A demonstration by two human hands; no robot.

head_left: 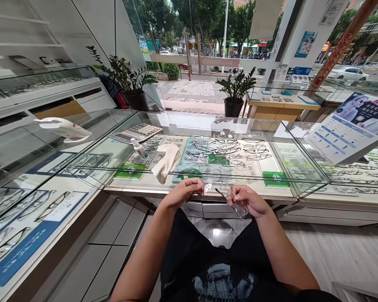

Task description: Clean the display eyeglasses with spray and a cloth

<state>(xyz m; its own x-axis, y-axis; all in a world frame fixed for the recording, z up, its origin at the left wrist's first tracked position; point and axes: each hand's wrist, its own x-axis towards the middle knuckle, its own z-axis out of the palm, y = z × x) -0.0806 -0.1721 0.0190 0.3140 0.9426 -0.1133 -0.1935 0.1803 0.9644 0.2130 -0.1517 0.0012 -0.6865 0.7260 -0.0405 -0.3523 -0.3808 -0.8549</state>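
Right fingers [239, 193] grasp eyeglasses [240, 211] and left fingers [193, 184] pinch a white tag [208, 187], in open air before the counter's edge [135, 186].

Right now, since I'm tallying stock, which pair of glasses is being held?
The thin-rimmed pair in the person's right hand, out in front of the glass counter; the displayed pairs lie inside, beneath its top.

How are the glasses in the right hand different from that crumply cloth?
The glasses have clear lenses; the cloth is cream and not see-through. The glasses have a thin frame; the cloth is soft-looking and crumpled. The right hand holds the glasses, while the cloth lies on the glass counter.
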